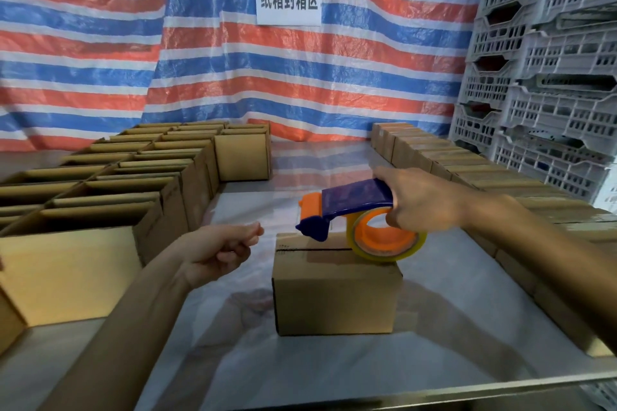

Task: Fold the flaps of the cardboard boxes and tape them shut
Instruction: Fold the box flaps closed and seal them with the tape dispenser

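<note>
Evidently the taping step is just getting under way. The cardboard box (334,300) is sitting low in the centre of the frame on the plastic-covered table (460,317). Its top flaps are lying folded flat, and the seam (314,248) between them is showing as a dark, bare slit.

The right hand (424,203) is reaching in from the right edge and gripping the blue and orange tape dispenser (350,200), fingers wrapping round its rear and into the core. The tape roll (387,243) is resting on the right part of the box top. The dispenser's nose is pointing toward the left of the frame and hanging just above the left end of the seam.

The left hand (220,250) is hovering just beside the box on its left, apart from it. Its fingers are curling inward with nothing visible in them.

The box's long axis is running left to right across the picture, the seam is following that axis, and the dispenser is lining up with both.

Judging from this, the next move is calling for pressing the nose down at the left end, drawing the dispenser along the seam and tearing the tape off. The left hand would probably need to be steadying the box, since a light carton may be sliding on the slick sheet.

Open boxes (100,177) are waiting at the left of the frame, and a row of closed boxes (467,170) is lining the right.
</note>
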